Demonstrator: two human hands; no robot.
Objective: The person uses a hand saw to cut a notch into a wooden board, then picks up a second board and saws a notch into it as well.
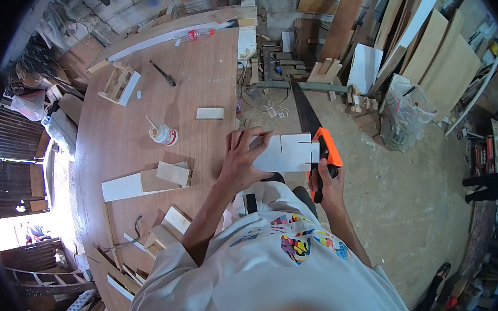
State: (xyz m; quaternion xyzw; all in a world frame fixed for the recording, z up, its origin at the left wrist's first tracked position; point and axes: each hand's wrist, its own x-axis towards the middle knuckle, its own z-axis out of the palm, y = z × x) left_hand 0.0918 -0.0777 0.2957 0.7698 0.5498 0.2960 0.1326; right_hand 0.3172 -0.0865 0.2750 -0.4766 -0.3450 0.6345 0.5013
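In the head view, the left hand [243,158] grips one end of the white board [287,154] beside the table [192,95], seemingly steadying it; the right [330,182] wraps the saw [327,140] handle. Blade [306,108] contact is hard to tell.

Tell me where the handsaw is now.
In the head view, the handsaw is just right of centre, handle in the right hand, by the white board that the left hand holds.
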